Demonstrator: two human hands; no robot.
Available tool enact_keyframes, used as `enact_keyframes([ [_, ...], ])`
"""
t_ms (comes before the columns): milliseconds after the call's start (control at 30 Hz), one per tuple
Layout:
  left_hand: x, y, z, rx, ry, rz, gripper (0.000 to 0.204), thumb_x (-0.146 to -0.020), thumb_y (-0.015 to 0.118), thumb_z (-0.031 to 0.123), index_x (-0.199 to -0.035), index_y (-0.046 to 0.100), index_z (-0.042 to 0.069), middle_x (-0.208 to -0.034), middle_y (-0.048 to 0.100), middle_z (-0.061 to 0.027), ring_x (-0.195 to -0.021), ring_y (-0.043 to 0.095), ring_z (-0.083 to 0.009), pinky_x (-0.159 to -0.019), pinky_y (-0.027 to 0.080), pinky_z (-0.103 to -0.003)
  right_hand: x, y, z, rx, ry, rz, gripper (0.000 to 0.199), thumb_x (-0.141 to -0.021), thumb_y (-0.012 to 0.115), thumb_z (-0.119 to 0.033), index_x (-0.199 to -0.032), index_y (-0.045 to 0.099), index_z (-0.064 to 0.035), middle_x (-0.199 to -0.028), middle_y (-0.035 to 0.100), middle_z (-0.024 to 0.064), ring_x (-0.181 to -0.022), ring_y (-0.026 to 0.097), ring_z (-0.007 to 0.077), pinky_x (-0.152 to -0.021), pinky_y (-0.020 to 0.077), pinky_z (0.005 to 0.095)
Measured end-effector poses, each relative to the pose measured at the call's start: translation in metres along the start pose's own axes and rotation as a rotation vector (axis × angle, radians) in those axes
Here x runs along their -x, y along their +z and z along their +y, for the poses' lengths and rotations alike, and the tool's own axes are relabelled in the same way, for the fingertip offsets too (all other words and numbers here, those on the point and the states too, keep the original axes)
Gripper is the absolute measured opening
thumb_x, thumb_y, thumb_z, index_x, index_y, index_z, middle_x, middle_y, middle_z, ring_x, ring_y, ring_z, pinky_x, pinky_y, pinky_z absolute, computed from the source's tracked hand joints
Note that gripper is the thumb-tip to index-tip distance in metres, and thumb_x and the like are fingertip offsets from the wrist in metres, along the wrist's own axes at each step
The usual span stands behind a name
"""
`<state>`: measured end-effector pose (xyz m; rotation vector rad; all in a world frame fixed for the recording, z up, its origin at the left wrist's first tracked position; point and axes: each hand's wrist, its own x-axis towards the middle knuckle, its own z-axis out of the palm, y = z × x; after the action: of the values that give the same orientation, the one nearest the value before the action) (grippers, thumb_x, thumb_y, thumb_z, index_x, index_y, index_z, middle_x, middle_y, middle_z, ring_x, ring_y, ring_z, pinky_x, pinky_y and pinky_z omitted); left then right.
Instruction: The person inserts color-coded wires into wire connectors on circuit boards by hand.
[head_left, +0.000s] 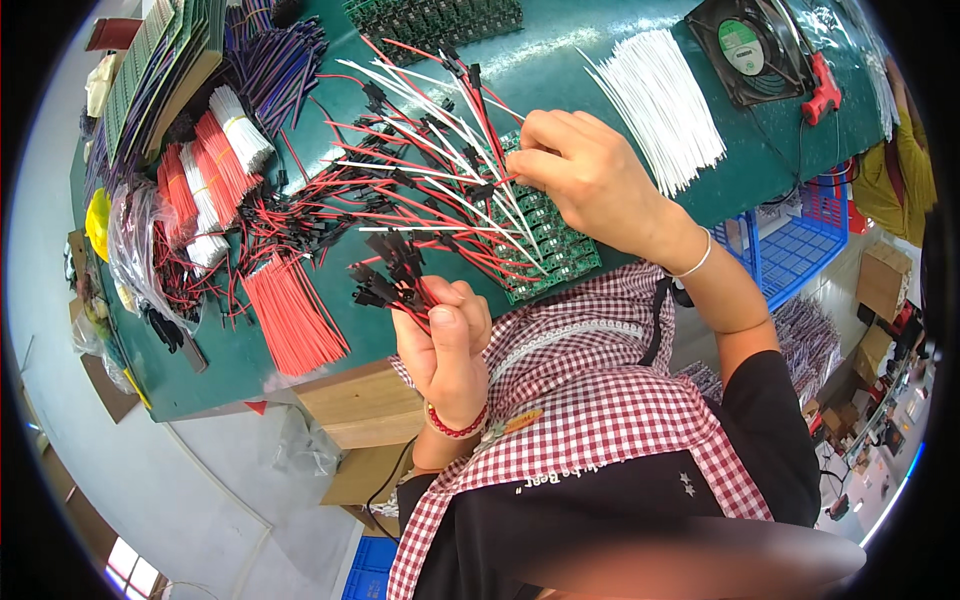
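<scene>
At the upper left of the frame, tied bundles of red and white wires (222, 160) lay on the green surface (200, 390), with a fan of loose red wires (295, 318) below them. Right of these, at the centre, the left hand (450, 350) had its fingers closed around a bunch of red-and-black leads (395, 270), black connectors outward. Next came the green circuit boards (555, 255), laid side by side near the surface's edge, with red and white wires crossing them. Above the boards, the right hand (590, 180) had thumb and forefinger pinched together, apparently on a thin red lead; its far end was lost among the wires. The step in hand looked like placing single leads at the boards; the next move seemed to call for a fine pinch and a clear path through the tangle. Farther right lay spread white wires (660, 110) and a black fan (745, 50).
</scene>
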<state>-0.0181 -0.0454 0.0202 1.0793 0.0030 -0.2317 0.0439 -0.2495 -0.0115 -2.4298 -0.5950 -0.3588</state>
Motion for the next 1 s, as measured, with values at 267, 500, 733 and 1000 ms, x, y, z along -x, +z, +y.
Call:
enact_keyframes([
  [267, -0.002, 0.005, -0.004, -0.009, 0.035, -0.002, 0.014, -0.102, 0.045, 0.017, -0.105, 0.047, 0.004, -0.062, 0.031, 0.0039, -0.049, 0.021, -0.0046, -0.044, 0.017, -0.023, 0.004, 0.008, -0.005, -0.06, 0.085, 0.054, 0.009, -0.078, 0.069, -0.011, -0.08, 0.062, -0.0062, -0.081, 0.052, 0.0046, -0.072, 0.056, 0.024, -0.063, 0.0414, 0.0362],
  [500, 0.001, 0.01, -0.008, 0.015, 0.034, 0.024, 0.013, -0.102, 0.042, 0.017, -0.107, 0.047, 0.006, -0.063, 0.035, 0.0003, -0.051, 0.026, -0.0069, -0.045, 0.02, -0.023, 0.005, 0.012, -0.008, -0.037, 0.151, 0.09, 0.013, -0.075, 0.073, -0.011, -0.081, 0.064, -0.0043, -0.079, 0.054, 0.0052, -0.068, 0.052, 0.0233, -0.063, 0.0381, 0.034],
  [733, -0.004, 0.011, -0.007, -0.024, 0.003, 0.048, 0.012, -0.102, 0.043, 0.017, -0.105, 0.046, 0.007, -0.066, 0.038, -0.0017, -0.052, 0.03, -0.0078, -0.046, 0.022, -0.023, 0.008, 0.002, -0.017, -0.033, 0.17, 0.051, 0.009, -0.078, 0.07, -0.013, -0.082, 0.065, -0.0075, -0.078, 0.052, 0.0037, -0.076, 0.056, 0.0209, -0.067, 0.0382, 0.0355],
  [1000, -0.004, 0.028, -0.021, -0.251, 0.106, 0.095, 0.023, -0.102, 0.042, 0.015, -0.122, 0.042, 0.003, -0.073, 0.041, 0.0061, -0.055, 0.031, -0.001, -0.048, 0.023, -0.018, -0.004, -0.02, -0.063, -0.743, 0.198, 0.038, 0.019, -0.076, 0.076, -0.008, -0.085, 0.063, 0.0031, -0.082, 0.056, 0.0076, -0.069, 0.055, 0.0138, -0.061, 0.0452, 0.0256],
])
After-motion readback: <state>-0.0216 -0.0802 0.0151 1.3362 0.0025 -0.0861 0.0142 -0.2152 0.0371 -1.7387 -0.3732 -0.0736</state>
